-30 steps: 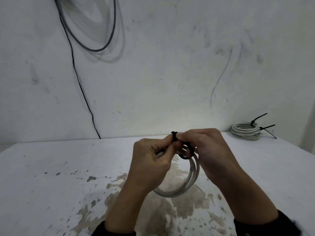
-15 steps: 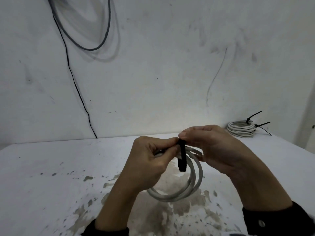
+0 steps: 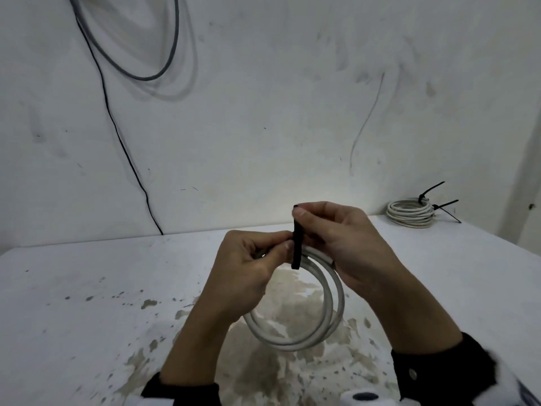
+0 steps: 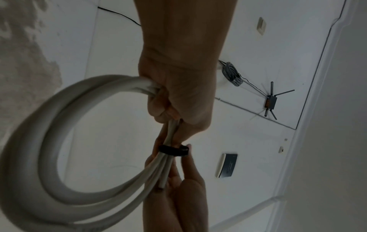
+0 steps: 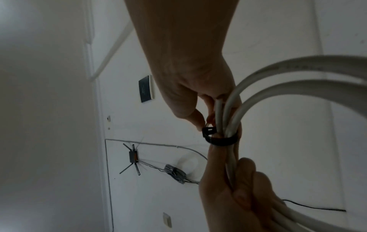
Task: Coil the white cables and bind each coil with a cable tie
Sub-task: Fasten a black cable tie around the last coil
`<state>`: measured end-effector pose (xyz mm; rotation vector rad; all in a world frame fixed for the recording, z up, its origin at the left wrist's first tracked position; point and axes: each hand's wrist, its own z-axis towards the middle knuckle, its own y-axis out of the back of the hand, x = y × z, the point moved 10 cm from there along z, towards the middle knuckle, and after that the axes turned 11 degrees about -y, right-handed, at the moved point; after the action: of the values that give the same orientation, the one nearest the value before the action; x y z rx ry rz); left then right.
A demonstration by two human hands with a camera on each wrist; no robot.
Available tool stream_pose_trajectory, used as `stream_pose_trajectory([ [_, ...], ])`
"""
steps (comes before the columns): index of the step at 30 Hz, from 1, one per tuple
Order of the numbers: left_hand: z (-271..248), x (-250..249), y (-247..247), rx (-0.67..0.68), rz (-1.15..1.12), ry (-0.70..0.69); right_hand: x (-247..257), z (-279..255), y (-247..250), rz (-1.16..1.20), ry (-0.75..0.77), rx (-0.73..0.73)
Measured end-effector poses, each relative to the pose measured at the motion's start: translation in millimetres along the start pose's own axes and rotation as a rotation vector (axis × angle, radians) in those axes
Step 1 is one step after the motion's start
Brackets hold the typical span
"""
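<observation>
A white cable coil [image 3: 328, 317] hangs above the stained table, held up by both hands. My left hand [image 3: 257, 262] grips the bundled strands [image 4: 59, 109] at the top of the coil. A black cable tie [image 3: 297, 247] is looped round the strands [image 5: 220, 139] just beside that grip. My right hand [image 3: 328, 227] pinches the tie's upper end between thumb and forefinger, with the strap running upright. In the left wrist view the tie [image 4: 173, 151] rings the strands loosely. One cut cable end [image 4: 161, 182] pokes out past the tie.
A second white coil [image 3: 409, 212] bound with black ties lies at the table's far right corner by the wall. A thin black wire [image 3: 117, 133] and a grey cable loop [image 3: 164, 63] hang on the wall. The table [image 3: 87, 288] is white with brown stains.
The right hand has drawn the tie's end upward, so the strap now stands upright over the coil. Both hands and the coil sit slightly higher than before.
</observation>
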<state>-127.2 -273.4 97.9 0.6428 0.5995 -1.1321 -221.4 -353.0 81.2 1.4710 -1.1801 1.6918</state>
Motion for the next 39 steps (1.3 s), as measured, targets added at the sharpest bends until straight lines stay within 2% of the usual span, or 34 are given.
stream_pose_trajectory([
  [8, 0, 13, 17, -0.136, -0.079, 0.09, 9, 0, 4, 0.011, 0.052, 0.012],
  [12, -2, 16, 10, -0.093, -0.134, 0.127, 11, 0, 11, 0.039, 0.047, -0.025],
  [19, -2, 15, -5, 0.05, -0.035, 0.137, 21, -2, 32, 0.192, 0.104, -0.148],
  [24, -5, 22, -15, 0.135, -0.071, 0.221, 36, -10, 38, 0.113, 0.249, -0.24],
  [29, -8, 33, -13, 0.119, -0.034, 0.279, 37, -12, 27, -0.033, 0.276, -0.203],
  [32, -8, 28, -16, 0.201, 0.158, 0.235, 32, -8, 30, -0.028, 0.248, -0.223],
  [36, -5, 21, -35, 0.4, 0.436, 0.162, 20, -2, 39, 0.036, 0.194, -0.254],
  [39, -1, 18, -43, 0.53, 0.547, 0.13, 16, 4, 46, 0.1, 0.166, -0.251],
])
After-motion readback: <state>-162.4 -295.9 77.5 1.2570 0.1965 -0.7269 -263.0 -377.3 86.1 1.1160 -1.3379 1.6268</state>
